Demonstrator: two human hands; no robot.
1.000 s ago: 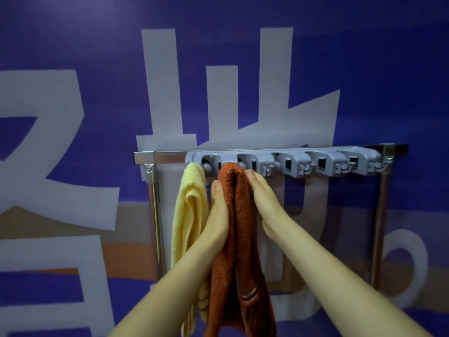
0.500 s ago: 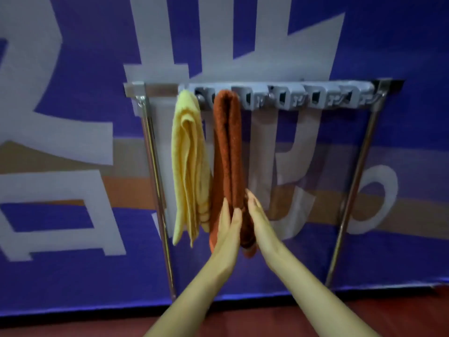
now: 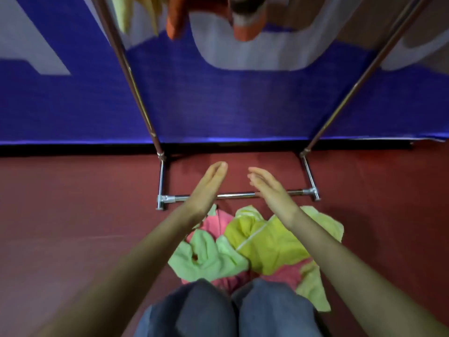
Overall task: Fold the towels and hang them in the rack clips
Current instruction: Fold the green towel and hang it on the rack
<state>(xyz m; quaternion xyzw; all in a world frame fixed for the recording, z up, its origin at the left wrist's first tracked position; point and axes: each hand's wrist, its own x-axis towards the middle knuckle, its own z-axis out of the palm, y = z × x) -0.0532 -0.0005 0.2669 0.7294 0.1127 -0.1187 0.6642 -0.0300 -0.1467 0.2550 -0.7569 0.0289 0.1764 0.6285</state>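
A heap of loose towels lies on the red floor before my knees: a light green towel (image 3: 206, 256), a mustard-yellow towel (image 3: 269, 244) and a pink towel (image 3: 216, 221) under them. My left hand (image 3: 209, 188) and my right hand (image 3: 269, 188) hover above the heap's far edge, palms facing each other, fingers straight, holding nothing. At the top edge the lower ends of the hung yellow towel (image 3: 128, 13) and the rust-orange towel (image 3: 179, 18) dangle. The rack's clips are out of view.
The rack's two chrome uprights (image 3: 131, 76) slant up from a chrome floor bar (image 3: 238, 195) right under my hands. A blue and white banner (image 3: 218, 105) hangs behind. My knees in blue jeans (image 3: 230, 310) fill the bottom middle.
My view has swung down from the rack's clips to the floor. Both hands let go of the hung rust-orange towel and dropped to just above the towel heap.
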